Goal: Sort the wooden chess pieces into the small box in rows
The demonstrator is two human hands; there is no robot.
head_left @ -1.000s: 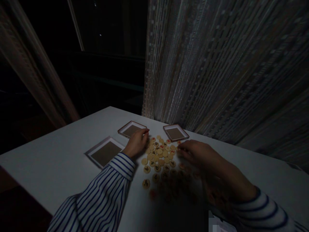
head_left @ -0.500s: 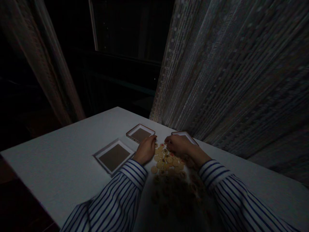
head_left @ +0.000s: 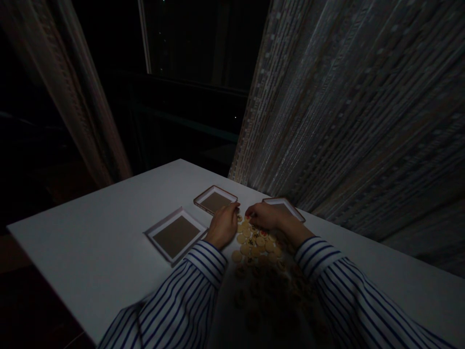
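Your right hand (head_left: 263, 216) arches over the far end of the disc pile (head_left: 260, 241), fingertips at a red-marked disc (head_left: 247, 218), your left hand (head_left: 223, 227) along the pile's left edge, either grip impossible to tell!

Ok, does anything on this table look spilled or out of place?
The round pieces lie scattered on the white table, outside the shallow trays, as if tipped out. No damage shows, though the nearest pieces are in shadow.
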